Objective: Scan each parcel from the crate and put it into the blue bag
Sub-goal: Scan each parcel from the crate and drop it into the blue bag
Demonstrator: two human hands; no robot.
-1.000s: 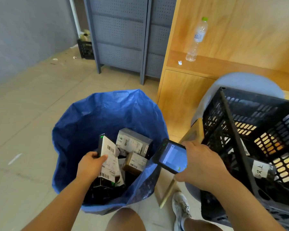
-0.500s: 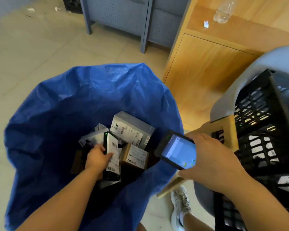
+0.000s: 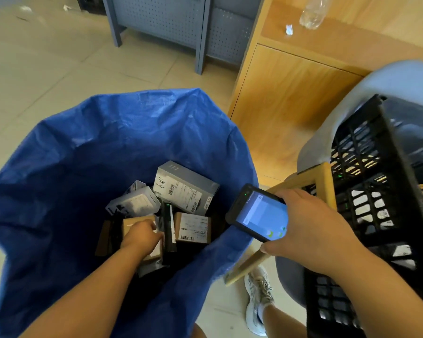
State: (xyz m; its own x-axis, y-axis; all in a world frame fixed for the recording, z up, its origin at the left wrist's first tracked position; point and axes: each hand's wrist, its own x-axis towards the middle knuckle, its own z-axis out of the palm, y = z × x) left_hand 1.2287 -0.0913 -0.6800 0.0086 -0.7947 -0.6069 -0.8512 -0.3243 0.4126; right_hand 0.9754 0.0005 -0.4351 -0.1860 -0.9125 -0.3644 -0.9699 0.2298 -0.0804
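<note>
The blue bag [image 3: 156, 106] stands open on the floor with several parcels inside. My left hand [image 3: 142, 236] reaches deep into it, right beside a slim black parcel [image 3: 168, 225] that stands on edge among the others. Its fingertips are hidden, so I cannot tell whether they hold that parcel. A grey box [image 3: 183, 189] and a brown labelled box [image 3: 193, 228] lie just beyond. My right hand [image 3: 310, 228] grips the handheld scanner [image 3: 259, 215], screen lit, above the bag's right rim. The black crate [image 3: 396, 154] sits at the right.
The crate rests on a grey-blue chair [image 3: 340, 118] with wooden legs. A wooden cabinet [image 3: 291, 89] with a plastic bottle [image 3: 313, 13] on it stands behind. A perforated metal rack [image 3: 169, 20] is at the back. My shoe [image 3: 259, 296] is between bag and chair.
My left hand has gone down into the bag with the black parcel, which now stands edge-on among the others. The view has tilted down. The scanner hand has stayed in place.
</note>
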